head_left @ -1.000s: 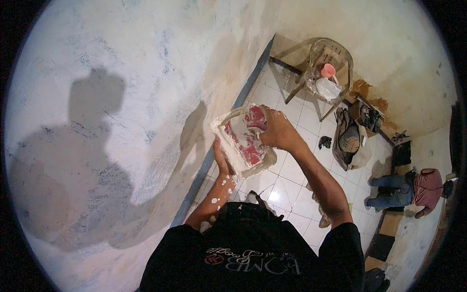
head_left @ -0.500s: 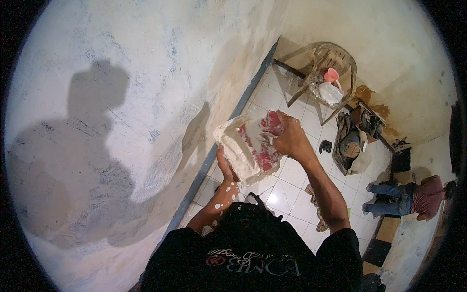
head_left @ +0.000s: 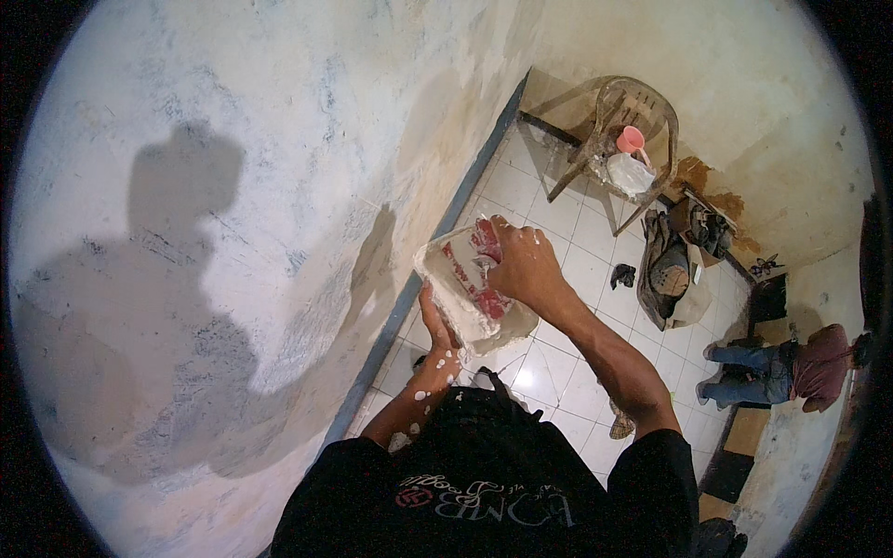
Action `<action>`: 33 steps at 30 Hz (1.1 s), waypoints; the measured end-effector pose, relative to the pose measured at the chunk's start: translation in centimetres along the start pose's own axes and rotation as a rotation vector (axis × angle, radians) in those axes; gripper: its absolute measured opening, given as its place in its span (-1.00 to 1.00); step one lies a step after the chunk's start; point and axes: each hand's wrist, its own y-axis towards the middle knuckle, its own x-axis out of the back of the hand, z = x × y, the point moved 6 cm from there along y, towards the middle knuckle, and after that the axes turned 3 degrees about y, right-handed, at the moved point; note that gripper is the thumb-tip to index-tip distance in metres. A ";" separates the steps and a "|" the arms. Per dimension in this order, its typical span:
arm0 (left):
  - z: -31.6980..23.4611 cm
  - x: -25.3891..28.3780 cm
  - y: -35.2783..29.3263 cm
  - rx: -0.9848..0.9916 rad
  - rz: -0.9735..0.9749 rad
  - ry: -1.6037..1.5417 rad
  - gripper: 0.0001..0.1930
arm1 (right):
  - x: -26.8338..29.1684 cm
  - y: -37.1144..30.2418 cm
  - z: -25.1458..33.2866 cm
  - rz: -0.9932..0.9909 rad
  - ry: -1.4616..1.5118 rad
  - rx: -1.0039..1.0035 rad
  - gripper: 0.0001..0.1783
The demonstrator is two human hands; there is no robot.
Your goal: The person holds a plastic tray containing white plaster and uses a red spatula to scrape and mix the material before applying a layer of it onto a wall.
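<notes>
Here, shirt lettering [head_left: 479, 502] shows; the left hand [head_left: 436, 321] clasps a tub [head_left: 517, 327]; the right hand [head_left: 528, 265], gripping a scraper [head_left: 486, 240], has shifted leftward.

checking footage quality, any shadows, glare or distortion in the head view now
Head view: a large shadow covers much of the left-hand wall; head view: glare whitens the tiled floor below the container; head view: edges bend toward the rim, corners black.

Ahead and right of the right fingers [head_left: 503, 229], a grimy chair [head_left: 642, 105] stands on the tiled floor [head_left: 584, 272], bearing a pink dipper [head_left: 631, 139] and crumpled white plastic [head_left: 630, 175]. Right of the fingers lie a small black item [head_left: 622, 276] and, farther off, a dark sack [head_left: 656, 279]. Farthest right is another person [head_left: 819, 367] in jeans [head_left: 755, 375].
</notes>
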 end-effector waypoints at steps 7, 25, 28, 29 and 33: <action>-0.4 0.1 0.1 -0.027 0.056 -0.027 -0.30 | 1.9 -1.1 -0.5 -0.043 0.082 -0.046 -0.42; -0.6 1.0 0.0 -0.064 -0.005 0.035 -0.32 | 0.5 -2.6 0.8 0.044 0.096 -0.087 -0.38; -0.4 1.2 -0.6 -0.040 -0.044 0.052 -0.31 | 0.2 -3.3 -0.1 -0.008 0.072 -0.054 -0.37; -0.4 0.4 -0.9 -0.037 -0.036 0.084 -0.31 | 0.7 -3.4 -0.2 -0.031 0.052 -0.054 -0.36; -0.3 1.3 -0.5 0.030 0.002 0.006 -0.30 | 1.7 -3.2 0.2 0.004 0.178 -0.120 -0.34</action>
